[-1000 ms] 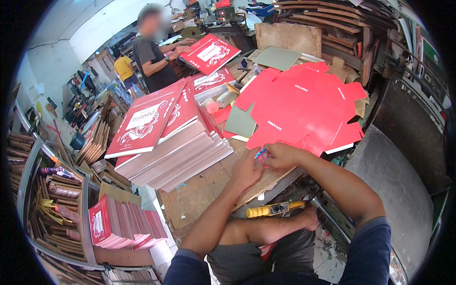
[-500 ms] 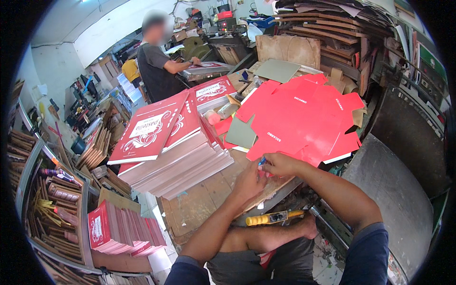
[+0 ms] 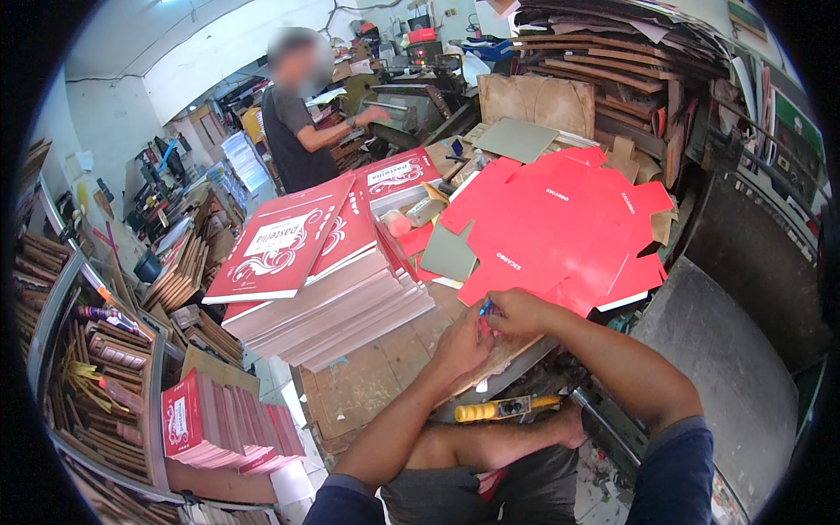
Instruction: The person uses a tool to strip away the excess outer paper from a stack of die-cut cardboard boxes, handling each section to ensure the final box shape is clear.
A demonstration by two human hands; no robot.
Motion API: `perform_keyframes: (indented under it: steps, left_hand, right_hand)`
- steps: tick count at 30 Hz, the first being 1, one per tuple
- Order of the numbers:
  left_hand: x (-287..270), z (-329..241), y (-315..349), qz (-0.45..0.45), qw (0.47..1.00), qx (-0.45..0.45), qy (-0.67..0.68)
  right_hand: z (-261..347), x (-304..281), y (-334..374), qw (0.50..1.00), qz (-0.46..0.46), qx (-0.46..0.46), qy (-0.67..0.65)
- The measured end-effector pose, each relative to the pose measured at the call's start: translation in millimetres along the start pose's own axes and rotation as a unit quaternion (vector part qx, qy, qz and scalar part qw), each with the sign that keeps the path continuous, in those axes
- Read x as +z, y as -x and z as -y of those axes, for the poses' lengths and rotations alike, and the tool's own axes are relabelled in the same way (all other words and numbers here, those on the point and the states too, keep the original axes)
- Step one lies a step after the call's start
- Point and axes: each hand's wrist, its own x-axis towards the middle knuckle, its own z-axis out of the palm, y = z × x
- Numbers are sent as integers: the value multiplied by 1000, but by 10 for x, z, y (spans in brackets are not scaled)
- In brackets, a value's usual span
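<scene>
My left hand (image 3: 464, 343) and my right hand (image 3: 514, 313) meet over the table's near edge. Their closed fingers grip a small blue object (image 3: 486, 307) between them, too covered to name exactly. Just beyond my hands lies a pile of flat red die-cut card sheets (image 3: 560, 219) with tabbed edges. To the left, a thick stack of red-and-white printed covers (image 3: 332, 319) stands on the worn wooden table (image 3: 367, 385), the top one (image 3: 280, 232) askew. A yellow-handled tool (image 3: 503, 409) rests by my bent leg, below my hands.
Grey boards (image 3: 516, 140) lie behind and beside the red sheets. A bottle (image 3: 426, 208) stands between the stacks. On the right are dark metal machine plates (image 3: 713, 337); a crowded shelf (image 3: 105, 367) and more red stacks (image 3: 219, 424) fill the left. A co-worker (image 3: 302, 131) stands at a machine behind.
My hands stay together around the blue object, with only a slight shift of the fingers. The co-worker's hand has lifted, and the red printed sheet on the machine there no longer shows.
</scene>
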Motion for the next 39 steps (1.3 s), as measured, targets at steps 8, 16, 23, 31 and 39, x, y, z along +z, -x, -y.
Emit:
perform_keyframes:
  steps: [8, 16, 23, 31, 39]
  left_hand:
    - [-45, -58, 13, 30, 999, -25, 10]
    - [-222, -48, 71, -14, 1000, -4, -25]
    - [-636, 144, 7, -65, 991, -110, -27]
    - [-601, 570, 542, -114, 983, -23, -144]
    - [-632, 761, 551, -146, 986, -54, -55]
  right_hand:
    - [312, -139, 55, 972, 62, 67, 219]
    - [369, -104, 55, 956, 82, 32, 279]
    - [291, -3, 143, 977, 55, 9, 204]
    - [465, 56, 111, 985, 44, -7, 166]
    - [738, 100, 138, 990, 42, 17, 130]
